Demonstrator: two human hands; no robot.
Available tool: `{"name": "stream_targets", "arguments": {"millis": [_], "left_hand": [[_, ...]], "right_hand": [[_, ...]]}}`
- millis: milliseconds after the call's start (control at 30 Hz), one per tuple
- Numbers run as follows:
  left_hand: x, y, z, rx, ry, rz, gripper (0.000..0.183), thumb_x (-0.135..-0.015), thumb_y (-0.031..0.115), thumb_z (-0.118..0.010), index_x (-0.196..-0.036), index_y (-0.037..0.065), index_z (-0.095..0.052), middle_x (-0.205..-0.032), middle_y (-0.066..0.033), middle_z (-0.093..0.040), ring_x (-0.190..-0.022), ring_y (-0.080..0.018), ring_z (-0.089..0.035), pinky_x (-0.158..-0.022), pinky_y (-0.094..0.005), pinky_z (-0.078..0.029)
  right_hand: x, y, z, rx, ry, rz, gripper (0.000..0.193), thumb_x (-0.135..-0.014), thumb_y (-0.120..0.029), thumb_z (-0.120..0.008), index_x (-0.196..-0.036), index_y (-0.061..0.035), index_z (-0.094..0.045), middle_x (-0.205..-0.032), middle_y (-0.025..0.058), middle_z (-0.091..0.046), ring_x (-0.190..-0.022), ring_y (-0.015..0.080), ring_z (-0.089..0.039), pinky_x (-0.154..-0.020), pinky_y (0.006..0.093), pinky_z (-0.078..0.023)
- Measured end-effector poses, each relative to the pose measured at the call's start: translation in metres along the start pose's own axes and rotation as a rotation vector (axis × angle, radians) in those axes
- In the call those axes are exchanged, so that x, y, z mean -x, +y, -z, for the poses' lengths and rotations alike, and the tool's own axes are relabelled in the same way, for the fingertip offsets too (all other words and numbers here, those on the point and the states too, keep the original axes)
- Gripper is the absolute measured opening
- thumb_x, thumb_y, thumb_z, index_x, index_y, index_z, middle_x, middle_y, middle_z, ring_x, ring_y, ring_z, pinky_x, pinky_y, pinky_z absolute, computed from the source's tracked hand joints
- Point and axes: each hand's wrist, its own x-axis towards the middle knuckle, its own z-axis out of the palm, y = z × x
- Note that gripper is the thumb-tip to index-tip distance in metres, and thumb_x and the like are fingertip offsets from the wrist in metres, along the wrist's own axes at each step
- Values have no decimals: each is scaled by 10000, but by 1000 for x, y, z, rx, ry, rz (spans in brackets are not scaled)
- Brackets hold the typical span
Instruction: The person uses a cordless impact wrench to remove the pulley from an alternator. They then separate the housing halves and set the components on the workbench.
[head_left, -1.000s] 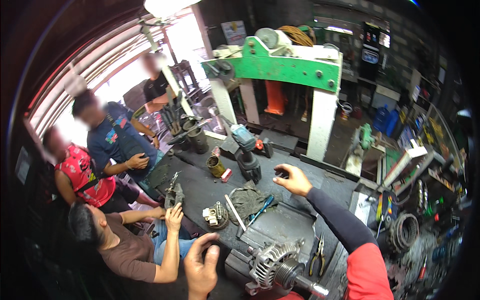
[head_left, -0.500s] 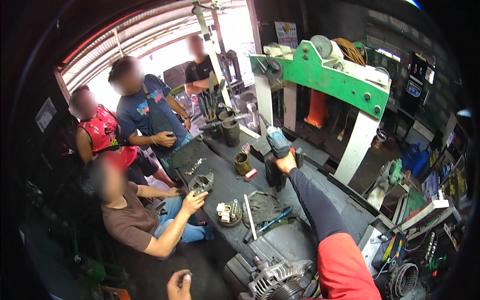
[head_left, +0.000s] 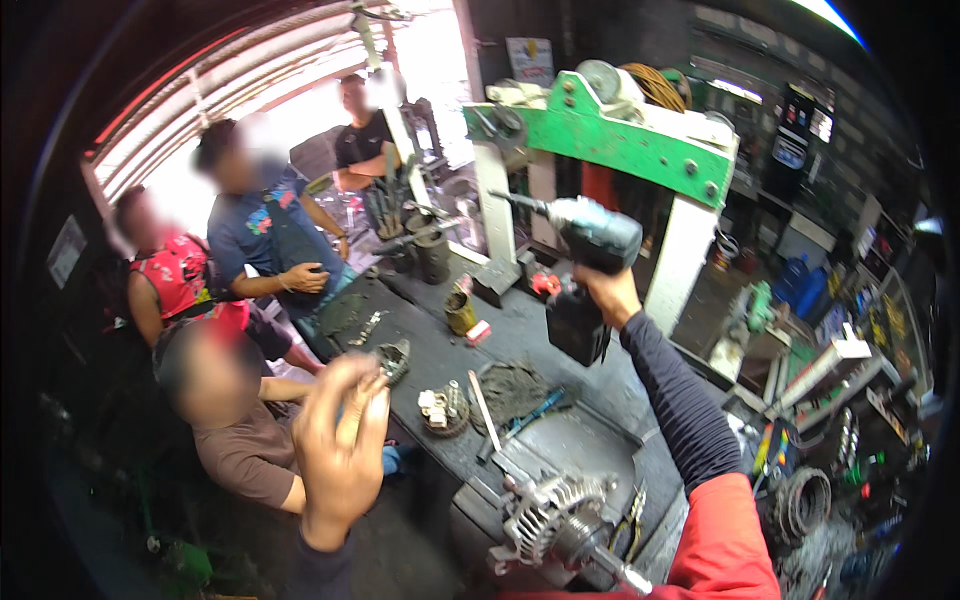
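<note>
My right hand [head_left: 612, 295] is closed round the grip of a teal and black cordless driver [head_left: 600, 235], lifted above the bench, its long thin bit pointing left. My left hand [head_left: 340, 445] is raised in front of the seated person, fingers up and loosely bent, somewhat blurred; nothing shows in it. An alternator [head_left: 545, 515] with a ribbed pulley [head_left: 585, 535] lies at the near end of the bench. From the pulley a metal shaft [head_left: 622, 570] sticks out toward me. Pliers [head_left: 632, 525] lie beside the alternator.
The dark bench [head_left: 430, 330] bears a dark rag [head_left: 510, 390], a blue-handled tool [head_left: 540, 412], a pale stick [head_left: 484, 410], a dish of small parts [head_left: 442, 410] and a yellowish can [head_left: 461, 312]. A green and white press frame [head_left: 640, 150] stands behind. Several people are at the left.
My right hand has lifted the driver off the bench and moved it right. My left hand has risen from the lower edge. The view has shifted, showing more of the alternator and its shaft.
</note>
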Motion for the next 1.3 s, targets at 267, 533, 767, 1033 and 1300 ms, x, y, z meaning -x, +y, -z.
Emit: {"name": "stream_targets", "arguments": {"millis": [267, 533, 767, 1033, 1300], "left_hand": [[-170, 110, -104, 192, -253, -758, 556, -877, 134, -704, -1400, -6, -580, -1363, -266, -628, -1309, -419, -575, -1131, -465, -420], [-112, 157, -136, 468, -452, -1036, 386, -963, 240, -727, -1298, 67, -640, -1098, -227, -715, -1005, -425, -694, -858, -450, -556], [-77, 56, -229, 333, -1021, -707, 372, -987, 140, -666, -1354, 87, -631, -1210, -195, -660, -1227, -372, -596, -1073, -459, -453], [-19, 18, -321, 104, -1466, -835, 509, -845, 9, -725, -1341, 124, -701, -1196, -226, -719, -1154, -409, -672, -1007, -460, -533], [-14, 27, -290, 71, -1357, -677, 449, -930, 106, -704, -1378, 130, -678, -1249, -239, -692, -1218, -411, -634, -1055, -456, -504]], "right_hand": [[117, -190, 65, 96, -55, 197, 297, -853, -92, -854, -1120, -8, -752, -953, 18, -743, -773, 87, -645, -668, 263, -513], [277, -243, 127, 121, 233, 211, 320, -914, -43, -716, -1221, 33, -667, -988, 87, -719, -751, 166, -682, -660, 306, -558], [402, -259, 192, 87, 400, 2, 625, -918, -217, -745, -1440, 26, -501, -956, 95, -647, -911, 206, -630, -745, 339, -519], [513, -195, 151, 218, 530, -216, 600, -766, -49, -916, -1313, -63, -671, -1307, 45, -670, -1209, 198, -624, -1061, 378, -509], [543, -179, 128, 99, 575, -286, 486, -800, 45, -828, -1257, -46, -692, -1090, 57, -739, -996, 192, -701, -920, 375, -573]]}}
